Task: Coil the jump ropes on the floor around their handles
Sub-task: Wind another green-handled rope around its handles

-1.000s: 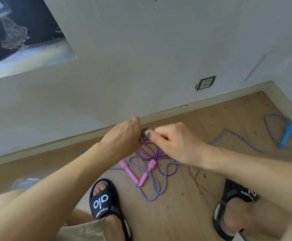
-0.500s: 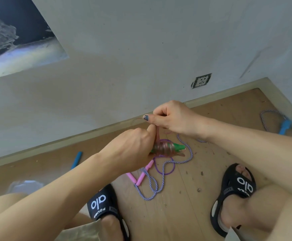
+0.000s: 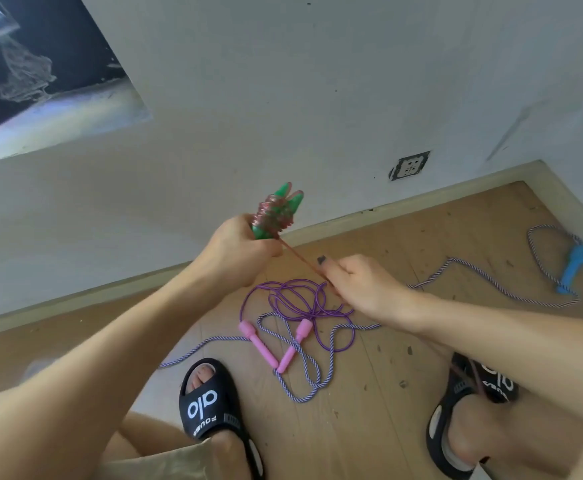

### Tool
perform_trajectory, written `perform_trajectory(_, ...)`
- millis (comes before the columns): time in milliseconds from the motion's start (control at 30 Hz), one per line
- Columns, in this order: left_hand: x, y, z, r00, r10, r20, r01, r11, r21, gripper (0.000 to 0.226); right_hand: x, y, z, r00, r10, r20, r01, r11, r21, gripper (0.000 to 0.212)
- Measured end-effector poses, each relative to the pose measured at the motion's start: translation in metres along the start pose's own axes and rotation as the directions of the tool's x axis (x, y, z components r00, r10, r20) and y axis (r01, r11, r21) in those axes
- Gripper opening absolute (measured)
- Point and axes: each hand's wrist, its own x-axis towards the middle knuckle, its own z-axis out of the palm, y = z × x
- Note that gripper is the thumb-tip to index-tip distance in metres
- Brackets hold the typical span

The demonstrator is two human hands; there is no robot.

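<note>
My left hand (image 3: 240, 251) grips two green handles (image 3: 285, 206) held upright, with a pinkish-red rope (image 3: 272, 216) coiled around them. A taut strand of that rope (image 3: 302, 259) runs down to my right hand (image 3: 359, 285), which pinches it. Below on the floor lies a purple rope (image 3: 297, 299) in loose loops with two pink handles (image 3: 259, 344). A striped blue-white rope (image 3: 484, 278) winds across the floor to a blue handle (image 3: 572, 263) by the right wall.
I squat on a wooden floor (image 3: 369, 410) in black sandals, one (image 3: 210, 403) at the left and one (image 3: 463, 410) at the right. A white wall with a socket (image 3: 409, 166) and a skirting board stands close ahead. The corner is at the right.
My left hand has raised and tilted the green handles upright. My right hand has come down from above them to the right, drawing the rope strand taut.
</note>
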Motion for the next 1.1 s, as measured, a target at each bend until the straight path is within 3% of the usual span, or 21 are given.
perform_trajectory(133, 0.017, -0.016, -0.010, 0.996, -0.090, 0.026, 0.084, 0.979, 0.188, 0.017, -0.006, -0.014, -0.014, 0.989, -0.147, -0.018, 0.146, 0.988, -0.055, 0.057)
perform_trajectory(267, 0.008, -0.019, 0.010, 0.990, 0.012, 0.143, -0.089, 0.831, 0.549, 0.029, -0.003, -0.031, -0.023, 0.965, -0.259, -0.038, 0.255, 0.963, -0.083, 0.058)
perform_trajectory(333, -0.001, -0.018, 0.022, 0.974, 0.054, 0.220, -0.184, 0.753, 0.631, 0.027, 0.001, -0.038, -0.029, 0.949, -0.312, -0.048, 0.305, 0.944, -0.126, 0.058)
perform_trajectory(467, -0.023, -0.009, 0.036, 0.897, 0.107, 0.428, -0.385, 0.664, 0.641, 0.027, 0.008, -0.045, -0.038, 0.927, -0.373, -0.025, 0.364, 0.915, -0.172, 0.057)
perform_trajectory(567, -0.036, -0.003, 0.040, 0.833, 0.183, 0.522, -0.506, 0.631, 0.587, 0.009, 0.016, -0.039, -0.042, 0.950, -0.313, 0.006, 0.307, 0.925, -0.224, 0.059)
perform_trajectory(700, -0.040, 0.007, 0.026, 0.793, 0.327, 0.514, -0.564, 0.714, 0.415, 0.017, 0.025, -0.023, -0.037, 0.986, -0.152, 0.075, 0.163, 0.970, -0.179, 0.057)
perform_trajectory(800, -0.043, 0.017, 0.019, 0.823, 0.337, 0.457, -0.469, 0.858, 0.211, 0.023, 0.032, -0.003, -0.026, 0.996, -0.036, 0.087, 0.044, 0.996, -0.083, 0.052)
perform_trajectory(900, -0.036, 0.017, 0.018, 0.913, 0.173, 0.371, -0.195, 0.980, 0.024, 0.027, 0.028, 0.000, -0.019, 0.998, 0.019, 0.062, -0.015, 0.998, -0.061, 0.037)
perform_trajectory(1000, -0.024, 0.010, 0.017, 0.953, -0.030, 0.301, 0.073, 0.989, -0.130, 0.031, 0.019, -0.007, -0.017, 1.000, 0.030, 0.001, -0.030, 0.994, -0.103, 0.056)
perform_trajectory(1100, -0.014, 0.001, 0.016, 0.951, -0.160, 0.265, 0.231, 0.937, -0.262, 0.031, 0.008, -0.010, -0.017, 0.999, -0.035, -0.032, 0.031, 0.991, -0.127, 0.059)
